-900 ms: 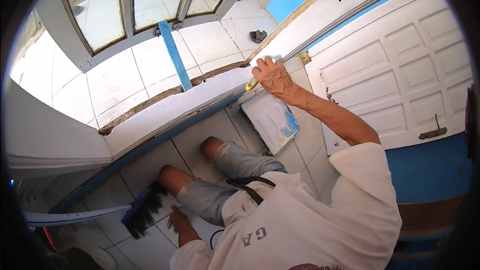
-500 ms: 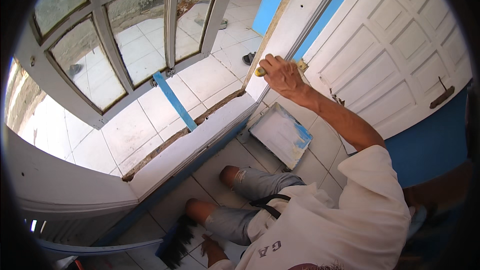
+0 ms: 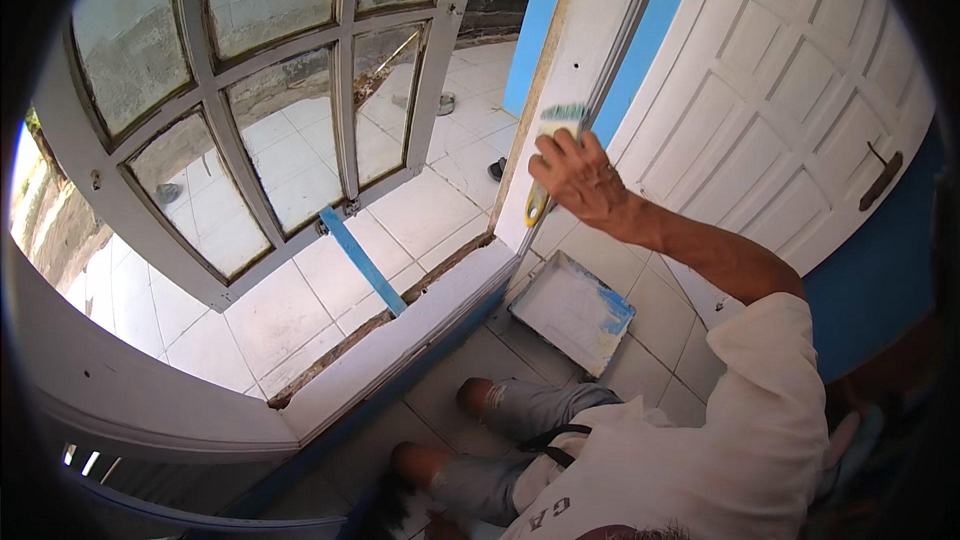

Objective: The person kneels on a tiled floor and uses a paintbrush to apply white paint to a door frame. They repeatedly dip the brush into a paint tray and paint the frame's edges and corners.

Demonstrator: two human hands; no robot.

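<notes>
Flat paintbrush with pale bristles and a yellow-tipped handle (image 3: 563, 118): over the lower face of the white-painted wooden upright post (image 3: 600, 15), bristles uppermost; whether they press on the surface cannot be told. The person's right hand (image 3: 580, 178), closed around the brush, lies before the same part of the post. The post's face is white with greyish patches, pierced by a small dark hole above the brush and edged in rough brown along its left side. From the post's foot a white sill with a crumbling brown margin (image 3: 400, 340) runs toward the lower left. Below the post, on pale square floor tiles (image 3: 652, 365), rests a rectangular tray smeared white and blue (image 3: 612, 314). Left of the post stands a white-framed, multi-pane glazed panel (image 3: 215, 130); a light-blue wooden strip (image 3: 365, 262) spans from its lower edge to the sill. Right of the post are a bright-blue wall band (image 3: 655, 55) and a white panelled door (image 3: 765, 125) with a rusty latch (image 3: 882, 178). The left hand (image 3: 445, 528), far below the post, is dim and cropped; its state cannot be told.
</notes>
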